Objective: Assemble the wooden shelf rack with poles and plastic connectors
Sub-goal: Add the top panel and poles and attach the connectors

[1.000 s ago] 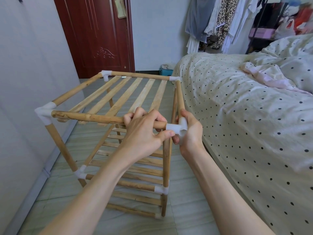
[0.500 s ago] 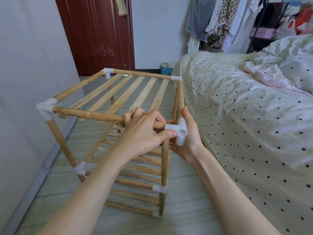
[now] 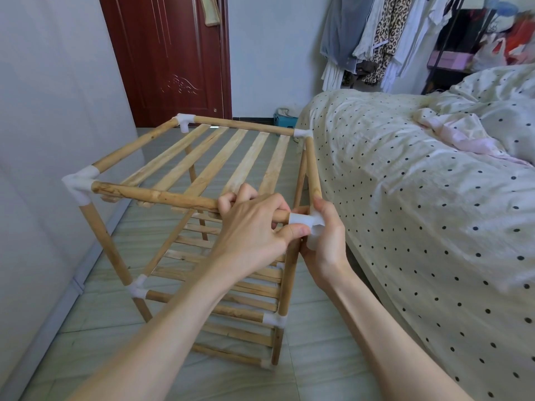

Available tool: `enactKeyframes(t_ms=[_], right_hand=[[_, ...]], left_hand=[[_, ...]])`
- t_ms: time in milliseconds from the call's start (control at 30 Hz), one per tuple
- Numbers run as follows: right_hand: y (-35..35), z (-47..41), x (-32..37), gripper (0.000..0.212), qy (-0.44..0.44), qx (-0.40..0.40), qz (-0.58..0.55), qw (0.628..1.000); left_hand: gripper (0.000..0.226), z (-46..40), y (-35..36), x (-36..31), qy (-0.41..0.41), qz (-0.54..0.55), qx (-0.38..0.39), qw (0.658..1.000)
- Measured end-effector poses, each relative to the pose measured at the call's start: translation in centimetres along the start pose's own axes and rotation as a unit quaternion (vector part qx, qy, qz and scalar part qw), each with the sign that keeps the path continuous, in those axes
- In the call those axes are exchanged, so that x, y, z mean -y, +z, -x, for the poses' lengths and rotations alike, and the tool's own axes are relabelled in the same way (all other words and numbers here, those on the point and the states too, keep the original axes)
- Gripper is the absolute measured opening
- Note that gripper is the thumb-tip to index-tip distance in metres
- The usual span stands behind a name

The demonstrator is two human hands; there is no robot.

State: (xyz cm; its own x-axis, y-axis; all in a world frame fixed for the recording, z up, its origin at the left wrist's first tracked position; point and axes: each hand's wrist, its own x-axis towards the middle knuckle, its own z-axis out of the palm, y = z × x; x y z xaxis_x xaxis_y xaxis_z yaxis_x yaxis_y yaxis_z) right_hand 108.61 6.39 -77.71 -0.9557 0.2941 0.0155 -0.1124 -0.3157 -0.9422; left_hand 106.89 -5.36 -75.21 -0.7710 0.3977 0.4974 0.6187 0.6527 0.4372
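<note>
A wooden rack (image 3: 202, 175) stands on the floor beside a bed (image 3: 405, 183). At its near top corner, the left hand (image 3: 254, 233) grips the front pole (image 3: 156, 196); the right hand (image 3: 324, 241) curls round a white plastic connector (image 3: 304, 219). If a pole enters at an angle, the joint may well jam or pop apart.

- A bedroom in a home is shown.
- A bed (image 3: 419, 198) is seen on the right, covered with a cream sheet with dark dots.
- Clothes (image 3: 373, 39) are hung on a rail at the far wall, among them a leopard-print piece.
- A dark red wooden door (image 3: 165, 53) is placed in the far corner.
- The floor (image 3: 333, 357) is laid with pale tiles, and the walls are painted white.
</note>
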Motion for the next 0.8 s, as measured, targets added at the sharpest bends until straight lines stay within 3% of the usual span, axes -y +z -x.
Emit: enactKeyframes(t_ms=[500, 800], right_hand=[[0.3, -0.6, -0.4, 0.059, -0.018, -0.026, -0.003, 0.999], [0.5, -0.5, -0.3, 0.052, -0.006, -0.037, -0.024, 0.999]], left_hand=[[0.027, -0.5, 0.6, 0.6, 0.018, -0.007, -0.025, 1.0], [0.028, -0.4, 0.8, 1.1, 0.029, -0.018, -0.04, 0.999]])
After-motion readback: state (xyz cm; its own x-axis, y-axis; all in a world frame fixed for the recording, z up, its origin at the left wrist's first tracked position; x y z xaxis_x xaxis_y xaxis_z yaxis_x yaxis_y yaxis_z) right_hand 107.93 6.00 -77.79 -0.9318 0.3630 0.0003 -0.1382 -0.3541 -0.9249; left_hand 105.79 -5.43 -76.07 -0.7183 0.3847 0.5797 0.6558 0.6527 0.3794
